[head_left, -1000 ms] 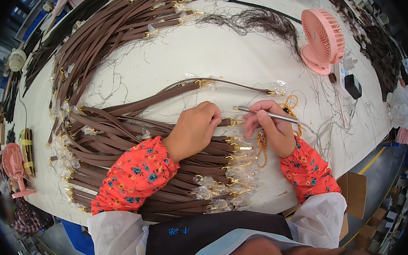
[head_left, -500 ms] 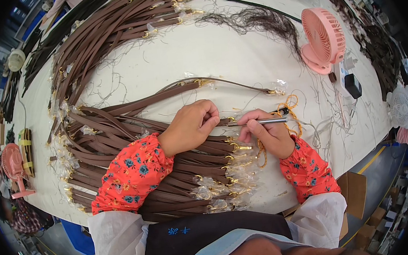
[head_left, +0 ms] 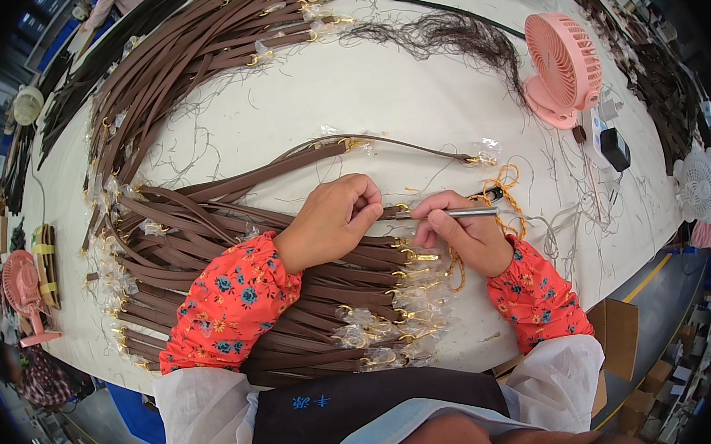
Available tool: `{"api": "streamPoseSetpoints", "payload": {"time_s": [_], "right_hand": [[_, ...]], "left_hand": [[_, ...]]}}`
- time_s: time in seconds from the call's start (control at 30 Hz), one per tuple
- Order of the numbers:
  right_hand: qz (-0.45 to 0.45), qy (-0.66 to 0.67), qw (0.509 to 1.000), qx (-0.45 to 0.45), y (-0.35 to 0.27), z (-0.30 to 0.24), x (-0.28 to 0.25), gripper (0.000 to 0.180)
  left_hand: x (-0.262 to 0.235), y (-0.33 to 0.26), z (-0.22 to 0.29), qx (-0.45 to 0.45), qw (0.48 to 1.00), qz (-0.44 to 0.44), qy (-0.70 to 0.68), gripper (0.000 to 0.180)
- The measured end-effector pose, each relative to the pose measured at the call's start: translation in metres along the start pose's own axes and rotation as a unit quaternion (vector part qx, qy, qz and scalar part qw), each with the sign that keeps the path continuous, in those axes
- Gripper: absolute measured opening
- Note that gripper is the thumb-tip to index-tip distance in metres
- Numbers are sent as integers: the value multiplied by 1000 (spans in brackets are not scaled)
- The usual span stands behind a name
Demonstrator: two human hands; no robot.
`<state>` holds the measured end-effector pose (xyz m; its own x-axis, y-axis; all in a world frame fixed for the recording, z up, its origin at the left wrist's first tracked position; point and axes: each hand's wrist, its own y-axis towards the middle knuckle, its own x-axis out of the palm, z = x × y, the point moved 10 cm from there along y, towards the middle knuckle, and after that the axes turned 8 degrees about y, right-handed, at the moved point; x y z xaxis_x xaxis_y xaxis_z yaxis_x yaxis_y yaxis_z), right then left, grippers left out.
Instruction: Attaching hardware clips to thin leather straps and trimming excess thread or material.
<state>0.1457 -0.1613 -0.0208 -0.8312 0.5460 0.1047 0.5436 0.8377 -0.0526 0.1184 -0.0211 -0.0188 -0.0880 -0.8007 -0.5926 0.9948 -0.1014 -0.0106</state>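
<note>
While left hand (head_left: 335, 224) pinches flat brown strap (head_left: 388, 214), right hand (head_left: 461, 234) grip closed round slim metal tool (head_left: 455, 212).

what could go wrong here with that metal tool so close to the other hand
The thin metal tool in the right hand points at the left hand pinching a brown strap; a slip might jab those fingers. The left forearm lies across the strap pile and could drag straps out of order.
</note>
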Motion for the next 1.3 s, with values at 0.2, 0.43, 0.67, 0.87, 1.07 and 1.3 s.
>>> {"api": "streamPoseSetpoints", "payload": {"time_s": [0.2, 0.43, 0.67, 0.87, 1.07, 1.3], "right_hand": [[1, -11, 1000, -7, 0, 1, -1, 25], [-1, -18, 1000, -7, 0, 0, 0, 25], [0, 6, 1000, -19, -1, -4, 0, 26], [50, 57, 996, -44, -3, -5, -12, 26], [87, 89, 991, -57, -4, -7, -18, 25], [59, 75, 994, -47, -3, -6, -15, 25]], "left_hand": [[0, 0, 0, 7, 1000, 3, -1, 12], [-1, 0, 1, 9, 1000, 3, 1, 11], [-5, 0, -5, -61, 994, 28, -82, 8], [2, 3, 12, 33, 996, 14, 86, 22], [7, 1, 8, 33, 996, 0, 82, 13], [6, -3, 15, 65, 986, 39, 145, 9]]}}
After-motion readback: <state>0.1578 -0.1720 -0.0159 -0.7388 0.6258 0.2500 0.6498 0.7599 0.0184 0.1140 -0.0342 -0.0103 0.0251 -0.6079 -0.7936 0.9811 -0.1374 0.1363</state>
